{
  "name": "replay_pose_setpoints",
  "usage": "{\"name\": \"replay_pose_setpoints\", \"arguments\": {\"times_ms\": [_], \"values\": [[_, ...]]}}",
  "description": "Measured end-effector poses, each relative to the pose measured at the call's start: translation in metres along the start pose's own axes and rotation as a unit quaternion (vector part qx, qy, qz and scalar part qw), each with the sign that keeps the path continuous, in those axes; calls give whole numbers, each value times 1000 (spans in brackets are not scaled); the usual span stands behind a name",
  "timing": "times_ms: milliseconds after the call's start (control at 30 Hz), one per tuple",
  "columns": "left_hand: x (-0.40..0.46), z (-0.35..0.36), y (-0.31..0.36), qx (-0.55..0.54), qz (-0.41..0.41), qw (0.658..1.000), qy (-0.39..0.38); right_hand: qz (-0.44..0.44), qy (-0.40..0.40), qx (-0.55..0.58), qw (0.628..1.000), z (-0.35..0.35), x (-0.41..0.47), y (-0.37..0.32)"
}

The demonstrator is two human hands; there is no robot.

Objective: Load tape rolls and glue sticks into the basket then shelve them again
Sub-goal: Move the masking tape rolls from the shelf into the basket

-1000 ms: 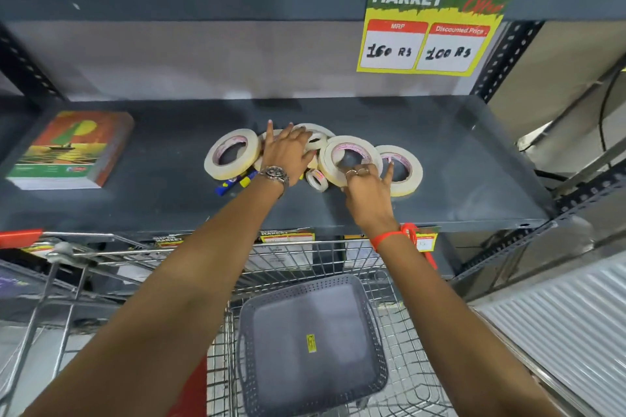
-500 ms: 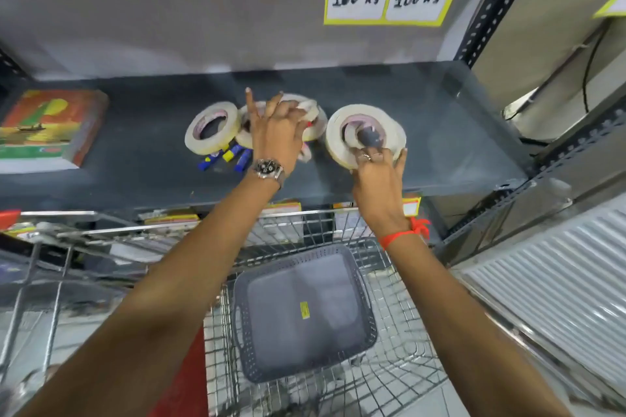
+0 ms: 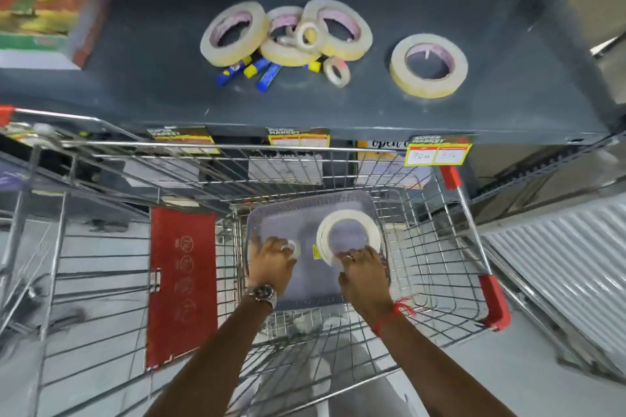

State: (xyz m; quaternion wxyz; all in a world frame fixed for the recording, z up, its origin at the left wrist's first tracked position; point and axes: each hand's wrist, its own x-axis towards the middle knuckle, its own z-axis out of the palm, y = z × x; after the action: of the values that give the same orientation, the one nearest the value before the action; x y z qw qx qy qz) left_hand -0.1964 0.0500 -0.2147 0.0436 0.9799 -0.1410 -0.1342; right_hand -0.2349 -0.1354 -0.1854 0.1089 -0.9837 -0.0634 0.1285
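Both my hands are down inside the grey perforated basket (image 3: 306, 210) that sits in the wire cart. My right hand (image 3: 364, 276) grips a large cream tape roll (image 3: 349, 235) by its near edge, low over the basket floor. My left hand (image 3: 272, 262) is closed on a small tape roll (image 3: 293, 246). On the dark shelf (image 3: 338, 108) above lies a pile of tape rolls (image 3: 288, 32), a small roll (image 3: 336, 70) beside it, one large roll alone (image 3: 428, 64) to the right, and blue and yellow glue sticks (image 3: 250, 70) under the pile's front.
The wire shopping cart (image 3: 450, 261) with red corner guards stands against the shelf front; a red flap (image 3: 183, 284) hangs at its left. A colourful book (image 3: 44, 15) lies at the shelf's far left. Price tags (image 3: 438, 152) hang along the shelf edge. A white ribbed panel (image 3: 569, 264) is at right.
Both hands came off the shelf and down into the basket, the right carrying a large tape roll, the left a small one. The view tilted downward.
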Motion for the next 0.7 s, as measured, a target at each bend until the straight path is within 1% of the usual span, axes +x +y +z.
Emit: {"name": "replay_pose_setpoints", "arguments": {"times_ms": [100,133,200,267,300,367,400,433,467,533,600,633,700], "values": [[6,45,1,19,-15,996,-88,36,-75,-6,997,32,11,8],[8,55,2,17,-21,994,-104,53,-97,0,994,40,15,10],[9,62,4,28,-30,993,-109,74,-141,24,987,53,20,13],[8,65,5,22,-25,993,-112,90,-149,45,984,65,22,13],[10,69,5,21,-20,993,-118,95,-145,32,984,66,23,11],[12,75,6,24,-5,994,-109,99,-195,27,975,65,24,11],[14,76,7,25,-3,994,-106,90,-215,-11,972,68,24,11],[14,78,8,22,-3,994,-108,82,-226,-17,971,73,21,13],[16,81,9,11,-6,994,-113,50,-220,-34,974,80,21,19],[17,85,12,-10,-21,990,-137,34,-231,-27,972,81,16,22],[14,85,16,-10,-24,986,-165,31,-215,0,976,80,14,26],[10,83,17,-2,-22,984,-178,49,-206,27,977,75,13,26],[4,74,21,6,-15,984,-176,93,-203,51,973,64,14,25]]}}
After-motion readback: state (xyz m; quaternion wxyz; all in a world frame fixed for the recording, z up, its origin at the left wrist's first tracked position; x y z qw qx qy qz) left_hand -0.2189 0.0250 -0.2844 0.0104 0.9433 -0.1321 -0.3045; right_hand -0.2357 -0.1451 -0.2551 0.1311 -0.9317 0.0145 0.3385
